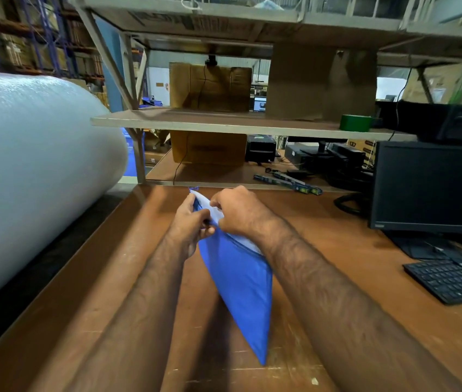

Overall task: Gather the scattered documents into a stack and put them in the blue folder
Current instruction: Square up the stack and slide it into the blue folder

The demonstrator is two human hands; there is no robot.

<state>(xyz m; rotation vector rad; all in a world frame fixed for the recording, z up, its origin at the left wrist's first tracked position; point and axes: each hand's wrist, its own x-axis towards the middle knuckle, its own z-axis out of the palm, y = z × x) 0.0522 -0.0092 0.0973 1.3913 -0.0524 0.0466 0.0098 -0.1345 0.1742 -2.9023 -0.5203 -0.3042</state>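
Note:
The blue folder stands on edge above the brown table, tilted, its lower corner near the table surface. White documents show inside its open top edge. My left hand grips the folder's near top edge with curled fingers. My right hand pinches the top edge right beside it, over the white sheets. Both hands meet at the opening. No loose documents are visible on the table.
A large roll of bubble wrap lies along the left. A black monitor and keyboard stand at the right. A shelf behind holds cardboard boxes and a green tape roll.

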